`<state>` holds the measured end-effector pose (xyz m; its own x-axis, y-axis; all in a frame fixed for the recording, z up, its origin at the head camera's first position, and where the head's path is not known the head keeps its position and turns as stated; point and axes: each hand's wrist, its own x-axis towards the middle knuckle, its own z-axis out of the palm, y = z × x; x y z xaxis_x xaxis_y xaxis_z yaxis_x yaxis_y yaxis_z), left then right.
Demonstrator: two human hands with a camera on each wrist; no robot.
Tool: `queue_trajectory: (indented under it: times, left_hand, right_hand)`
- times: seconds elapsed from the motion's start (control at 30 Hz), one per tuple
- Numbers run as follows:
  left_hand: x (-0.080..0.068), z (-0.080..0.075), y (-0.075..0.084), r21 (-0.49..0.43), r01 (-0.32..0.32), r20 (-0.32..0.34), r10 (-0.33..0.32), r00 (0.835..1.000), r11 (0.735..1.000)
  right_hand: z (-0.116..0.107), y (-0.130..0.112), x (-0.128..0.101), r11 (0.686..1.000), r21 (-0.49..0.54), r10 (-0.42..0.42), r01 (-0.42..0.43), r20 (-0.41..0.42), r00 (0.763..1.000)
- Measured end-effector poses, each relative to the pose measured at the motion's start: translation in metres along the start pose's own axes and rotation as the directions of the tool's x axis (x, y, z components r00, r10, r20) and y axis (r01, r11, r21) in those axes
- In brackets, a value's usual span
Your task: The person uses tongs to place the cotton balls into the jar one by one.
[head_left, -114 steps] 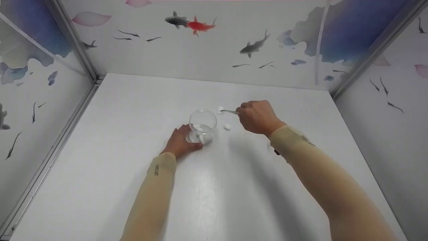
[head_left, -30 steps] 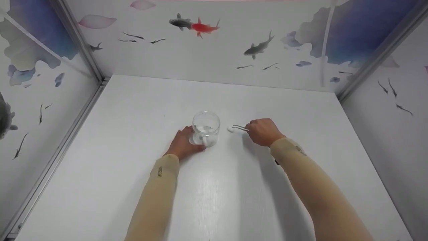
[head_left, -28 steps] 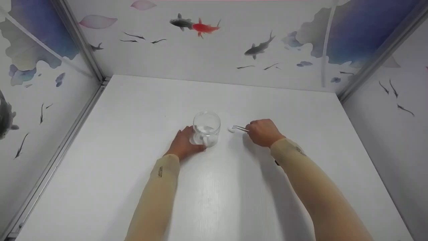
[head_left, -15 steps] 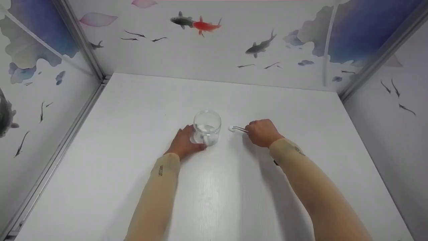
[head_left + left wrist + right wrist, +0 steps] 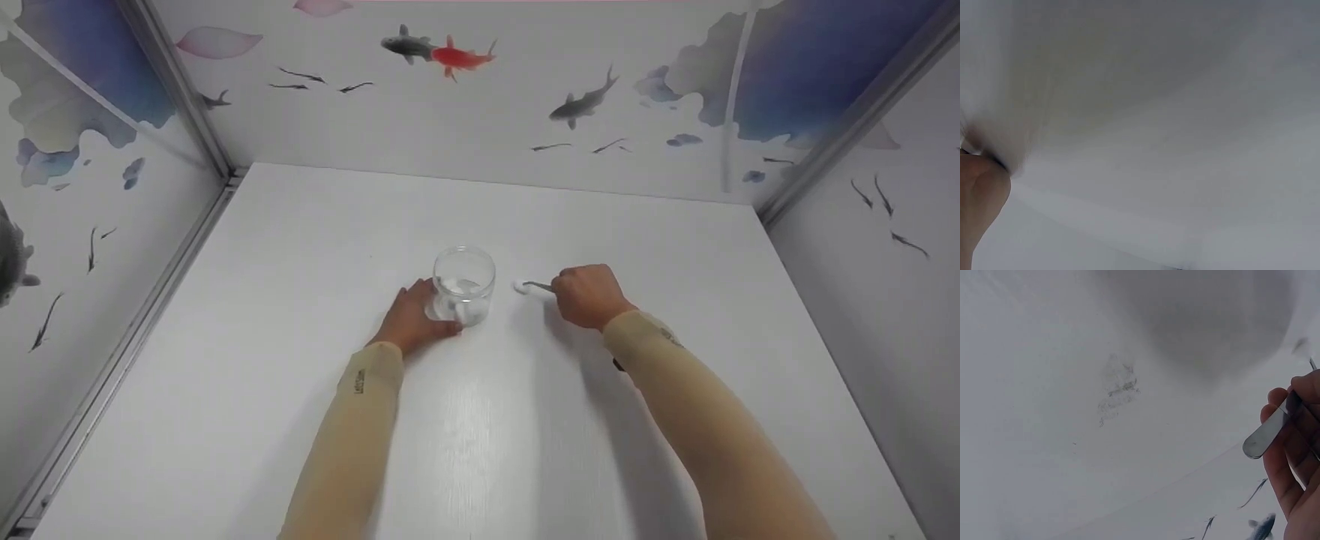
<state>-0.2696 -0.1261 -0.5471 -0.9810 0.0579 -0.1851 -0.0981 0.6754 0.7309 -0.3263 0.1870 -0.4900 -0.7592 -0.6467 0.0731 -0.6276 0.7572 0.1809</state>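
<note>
Near the middle of the frame my left hand [image 5: 409,319] rests on the white surface [image 5: 300,390], its fingers wrapped loosely round the base of the clear glass jar [image 5: 463,285], which stands upright with white cotton balls inside. Just right of it my right hand [image 5: 589,295] curls tight round metal tweezers [image 5: 537,286]. Their tips, pressed together, reach left to a cotton ball [image 5: 520,286] lying on the surface beside the jar.
</note>
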Motion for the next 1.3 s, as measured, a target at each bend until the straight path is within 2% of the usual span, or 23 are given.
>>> queue_trajectory:
  times: [0.4, 0.57, 0.77, 0.9, 1.07, 1.17, 1.3]
  left_hand:
    - [0.001, -0.001, -0.001, 0.008, -0.029, 0.001, 0.029, 1.0, 1.0]
    - [0.001, -0.001, -0.001, -0.003, -0.051, 0.0, 0.051, 0.999, 0.999]
    - [0.0, -0.001, -0.001, -0.006, -0.047, -0.001, 0.047, 0.999, 0.999]
    - [0.0, -0.001, -0.002, -0.004, -0.035, 0.001, 0.035, 0.999, 0.999]
    - [0.0, -0.001, -0.003, -0.002, -0.023, 0.004, 0.023, 1.0, 1.0]
    - [0.0, 0.0, -0.003, 0.003, -0.015, 0.004, 0.015, 1.0, 1.0]
    - [0.001, 0.002, -0.003, 0.012, -0.031, -0.004, 0.031, 0.999, 0.999]
  right_hand:
    - [-0.023, 0.007, -0.008, 1.0, -0.004, -0.026, 0.026, -0.07, 0.997]
    - [-0.041, 0.006, -0.009, 0.999, -0.034, -0.044, 0.041, -0.094, 0.995]
    - [-0.067, -0.001, -0.007, 0.997, -0.047, -0.068, 0.062, -0.14, 0.988]
    - [-0.077, -0.008, -0.002, 0.994, -0.056, -0.102, 0.093, -0.199, 0.975]
    - [-0.079, -0.02, 0.003, 0.987, -0.057, -0.159, 0.149, -0.295, 0.942]
    - [-0.077, -0.028, 0.005, 0.983, -0.054, -0.184, 0.176, -0.317, 0.931]
    - [-0.073, -0.038, 0.008, 0.976, -0.068, -0.22, 0.209, -0.305, 0.927]
